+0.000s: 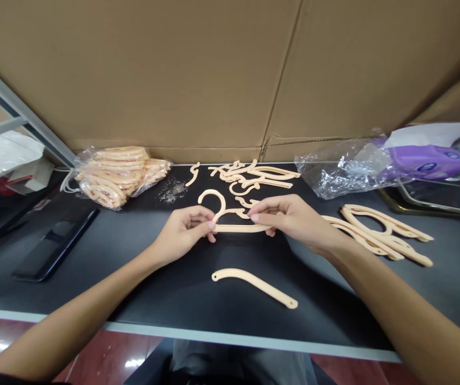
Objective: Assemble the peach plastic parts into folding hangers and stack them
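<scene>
Between my two hands, above the black tabletop, is a partly joined cream plastic hanger (240, 228) with a round hook (214, 195) rising at its left. My left hand (185, 230) pinches it near the base of the hook. At the other end my right hand (288, 216) grips the long bar and a small curved part, its fingertips close together. Nearer to me, a loose curved hanger arm (254, 286) with a hole at each end lies flat. Behind my hands is a pile of loose hanger parts (254, 174).
A clear bag of hanger parts (113, 174) and a black phone (57, 240) lie left. Several folded hangers (382, 235) rest by my right forearm. Clear plastic wrap (330, 171) and a purple packet (430, 158) are back right, before a cardboard wall (174, 75).
</scene>
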A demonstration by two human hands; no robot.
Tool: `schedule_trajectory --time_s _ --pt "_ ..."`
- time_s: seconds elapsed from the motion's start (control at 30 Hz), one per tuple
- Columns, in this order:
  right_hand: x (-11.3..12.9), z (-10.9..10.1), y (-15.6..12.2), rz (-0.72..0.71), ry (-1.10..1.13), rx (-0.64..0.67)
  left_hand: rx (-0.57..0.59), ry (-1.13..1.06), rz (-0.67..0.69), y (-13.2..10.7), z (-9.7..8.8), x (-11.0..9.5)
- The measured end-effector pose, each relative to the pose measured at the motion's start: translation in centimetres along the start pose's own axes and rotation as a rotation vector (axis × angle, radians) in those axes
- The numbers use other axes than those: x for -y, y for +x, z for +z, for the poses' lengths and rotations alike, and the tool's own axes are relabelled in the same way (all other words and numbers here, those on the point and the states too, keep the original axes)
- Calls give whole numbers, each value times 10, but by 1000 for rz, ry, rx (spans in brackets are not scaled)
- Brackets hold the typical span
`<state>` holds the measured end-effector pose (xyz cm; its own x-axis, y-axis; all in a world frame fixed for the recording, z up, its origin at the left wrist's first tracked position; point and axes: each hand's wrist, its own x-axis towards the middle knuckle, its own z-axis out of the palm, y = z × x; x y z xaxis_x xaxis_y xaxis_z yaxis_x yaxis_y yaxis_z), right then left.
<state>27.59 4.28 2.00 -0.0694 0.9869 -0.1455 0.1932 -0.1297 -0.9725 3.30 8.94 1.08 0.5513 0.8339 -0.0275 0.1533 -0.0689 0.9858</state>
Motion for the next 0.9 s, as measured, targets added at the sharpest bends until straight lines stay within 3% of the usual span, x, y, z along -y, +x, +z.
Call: schedule_trajectory --time_s 0.2,0.37,0.43,0.57,0.67,0.77,0.9 --pt "14 -2 -2 211 159 -70 17 325 235 -4 0 6" --pt "15 -6 0 256 122 -97 -47 559 429 -6 -2 4" --pt "13 -5 -2 175 -54 -69 -58 617 466 -7 -2 4" --pt "12 7 -15 -196 -598 100 -49 674 506 -12 1 6" --pt "15 22 -28 -310 -818 107 8 712 532 -15 3 7" --pt "15 30 -34 -327 -822 168 61 741 562 -18 5 7" --pt "13 30 -30 -247 -624 258 70 743 606 -20 6 6"
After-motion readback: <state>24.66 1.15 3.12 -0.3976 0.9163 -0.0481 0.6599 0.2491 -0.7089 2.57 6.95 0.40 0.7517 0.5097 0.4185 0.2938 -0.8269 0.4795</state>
